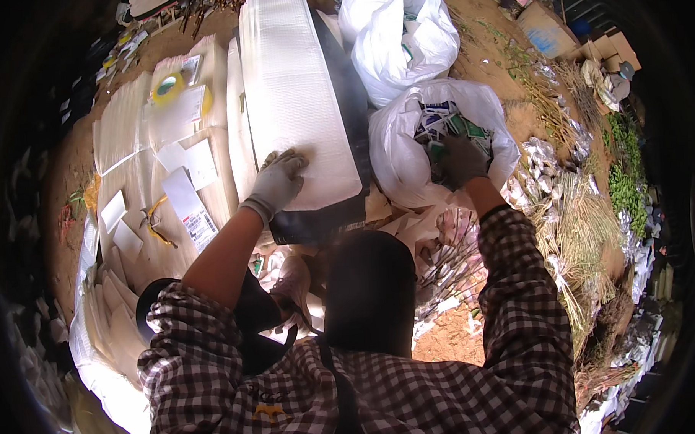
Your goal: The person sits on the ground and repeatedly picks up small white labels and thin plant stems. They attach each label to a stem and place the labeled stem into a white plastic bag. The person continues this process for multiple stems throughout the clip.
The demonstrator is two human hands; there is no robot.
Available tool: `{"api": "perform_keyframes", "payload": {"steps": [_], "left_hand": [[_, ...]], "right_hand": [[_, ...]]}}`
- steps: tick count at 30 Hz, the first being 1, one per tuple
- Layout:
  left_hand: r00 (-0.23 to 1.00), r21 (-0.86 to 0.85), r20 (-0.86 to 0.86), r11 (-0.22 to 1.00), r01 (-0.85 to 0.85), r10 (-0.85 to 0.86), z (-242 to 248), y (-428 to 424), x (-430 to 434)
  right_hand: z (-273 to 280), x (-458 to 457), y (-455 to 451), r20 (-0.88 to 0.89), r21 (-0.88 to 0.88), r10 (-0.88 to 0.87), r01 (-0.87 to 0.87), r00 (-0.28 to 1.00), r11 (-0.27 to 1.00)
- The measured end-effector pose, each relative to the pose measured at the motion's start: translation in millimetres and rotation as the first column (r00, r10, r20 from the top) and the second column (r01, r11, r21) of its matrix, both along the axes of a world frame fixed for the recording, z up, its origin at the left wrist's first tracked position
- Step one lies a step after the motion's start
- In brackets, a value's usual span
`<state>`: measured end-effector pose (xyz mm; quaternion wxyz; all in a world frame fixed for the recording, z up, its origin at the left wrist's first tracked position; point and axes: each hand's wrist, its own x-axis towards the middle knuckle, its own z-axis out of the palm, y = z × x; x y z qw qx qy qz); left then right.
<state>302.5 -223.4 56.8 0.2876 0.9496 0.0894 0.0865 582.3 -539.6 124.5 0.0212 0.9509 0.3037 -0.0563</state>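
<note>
My left hand [277,182], in a pale work glove, rests on the near left edge of a long stack of white bubble-textured sheets [297,98]. A black surface [319,226] lies beneath the stack. My right hand [459,160], in a darker-looking glove, reaches into an open white plastic sack [394,158]. Small green, blue and white packets [436,119] fill the sack around its fingers. The fingertips are among the packets, and whether they grip one cannot be seen.
Behind stands another white sack [371,61]. Bundled pale sleeves [123,127] at left carry a yellow tape roll [168,88], a printed label strip [187,208] and white cards [201,164]. Dry straw [583,220] and twigs lie at right, with cardboard boxes [547,29] at the back.
</note>
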Motion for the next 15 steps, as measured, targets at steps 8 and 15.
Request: {"api": "perform_keyframes", "payload": {"steps": [8, 15], "left_hand": [[0.999, 0.043, 0.038, 0.999, -0.011, 0.01, -10, 1, 5], [0.997, -0.137, 0.047, 0.989, -0.054, 0.061, -3, 1, 7]], "right_hand": [[-3, -5, 15, -0.036, 0.103, 0.463, -0.458, 0.885, 0.883], [46, -25, 16, -0.533, 0.739, 0.099, 0.406, 0.84, 0.537]]}}
